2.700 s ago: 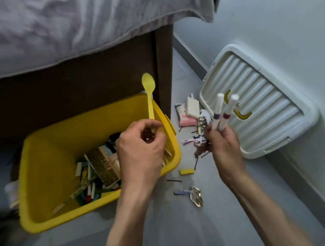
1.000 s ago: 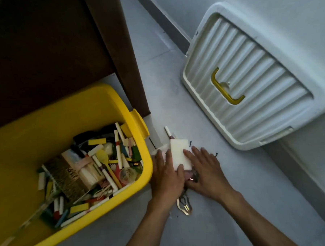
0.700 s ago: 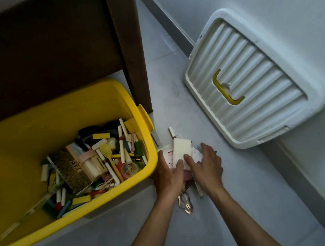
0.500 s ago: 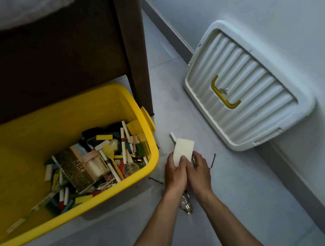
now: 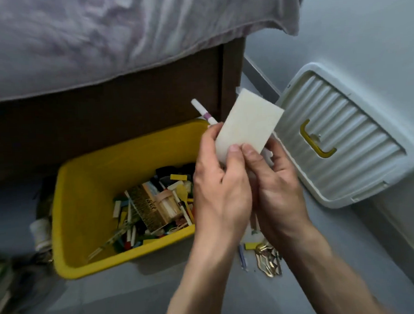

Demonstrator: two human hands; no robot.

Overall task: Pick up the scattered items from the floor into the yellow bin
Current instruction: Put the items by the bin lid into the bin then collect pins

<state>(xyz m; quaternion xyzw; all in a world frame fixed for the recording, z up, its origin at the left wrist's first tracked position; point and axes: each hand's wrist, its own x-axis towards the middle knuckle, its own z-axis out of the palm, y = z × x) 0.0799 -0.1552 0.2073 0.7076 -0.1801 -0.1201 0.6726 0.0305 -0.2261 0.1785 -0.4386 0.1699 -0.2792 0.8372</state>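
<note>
White block (image 5: 248, 124) up in the air, tilted, both thumbs pinned on its lower edge, and that's the front of a whole bundle: a pen (image 5: 203, 112) with a purple band pokes out behind it on the left side, and there looks to be more tucked underneath, though the palms hide exactly what. Left hand (image 5: 221, 192) and right hand (image 5: 276, 189) are pressed side by side, cupped together and clamped around the lot, which I'd read as a scoop grip, a way to carry several small loose pieces at once without dropping any. The load sits just above and beside the right rim of the bin (image 5: 87, 266), not yet over the opening. The bin itself is already carrying a good pile: sticks, coloured tiles, a patterned box, a yellow spoon. It stands right against the dark bed frame (image 5: 103, 114), close to the mess, so each trip is short. On the floor below the wrists, a few stragglers remain: a gold clip (image 5: 269, 261), a small yellow tile (image 5: 250, 245), a thin blue stick (image 5: 241, 257). The white lid (image 5: 356, 137) leans against the wall on the right, out of the way, leaving the bin mouth open for the drop.
</note>
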